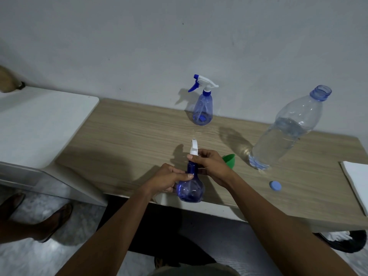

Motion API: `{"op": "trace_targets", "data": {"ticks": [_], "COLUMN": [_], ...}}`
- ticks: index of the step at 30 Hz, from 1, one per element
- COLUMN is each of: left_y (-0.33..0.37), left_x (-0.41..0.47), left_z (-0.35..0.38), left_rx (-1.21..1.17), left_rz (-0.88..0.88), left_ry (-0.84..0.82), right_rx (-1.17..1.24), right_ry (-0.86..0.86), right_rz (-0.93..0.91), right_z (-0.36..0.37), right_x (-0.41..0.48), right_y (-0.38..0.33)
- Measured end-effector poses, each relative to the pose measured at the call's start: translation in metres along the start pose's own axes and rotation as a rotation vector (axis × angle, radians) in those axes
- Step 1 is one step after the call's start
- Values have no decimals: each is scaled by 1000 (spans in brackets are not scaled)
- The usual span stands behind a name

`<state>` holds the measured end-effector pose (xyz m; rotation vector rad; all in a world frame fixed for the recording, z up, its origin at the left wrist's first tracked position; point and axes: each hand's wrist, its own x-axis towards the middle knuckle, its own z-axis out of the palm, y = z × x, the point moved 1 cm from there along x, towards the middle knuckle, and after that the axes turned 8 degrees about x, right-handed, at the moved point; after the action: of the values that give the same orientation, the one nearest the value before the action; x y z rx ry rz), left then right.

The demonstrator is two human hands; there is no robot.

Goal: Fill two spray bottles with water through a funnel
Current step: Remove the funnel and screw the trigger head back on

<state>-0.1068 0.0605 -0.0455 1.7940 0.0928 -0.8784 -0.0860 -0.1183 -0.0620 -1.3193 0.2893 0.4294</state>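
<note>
A person's two bare arms reach over a wooden table (129,132) set against a pale wall. At the near edge, in the middle, a blue spray bottle (190,189) stands upright. The left hand (169,177) wraps round its neck and upper body. The right hand (211,166) pinches the base of its white spray head (193,148) with curled fingers. Just behind the right hand, partly hidden, lies a green funnel (229,158). A second spray bottle (203,110), head on, stands far back by the wall. To the right stands a large open water bottle (284,134), roughly half full. Its blue cap (275,185) lies nearer, apart from it. A white sheet (358,180) lies at the right edge. A white cabinet (39,120) sits left.
</note>
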Motion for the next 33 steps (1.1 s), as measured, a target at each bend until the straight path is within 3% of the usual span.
{"op": "trace_targets", "data": {"ticks": [15, 22, 28, 33], "left_y": [7, 37, 76, 78], "left_x": [4, 29, 93, 156], "left_z": [-3, -11, 5, 40], "left_rx": [64, -43, 23, 15], "left_rz": [10, 102, 313, 406], "left_ry": [10, -28, 95, 173], "right_rx": [-40, 69, -3, 1], "right_ry": [16, 155, 296, 389], "right_rz": [6, -201, -407, -464], "right_z": [-7, -23, -52, -87], "right_x": [7, 17, 42, 69], "right_y": [-6, -49, -81, -73]}}
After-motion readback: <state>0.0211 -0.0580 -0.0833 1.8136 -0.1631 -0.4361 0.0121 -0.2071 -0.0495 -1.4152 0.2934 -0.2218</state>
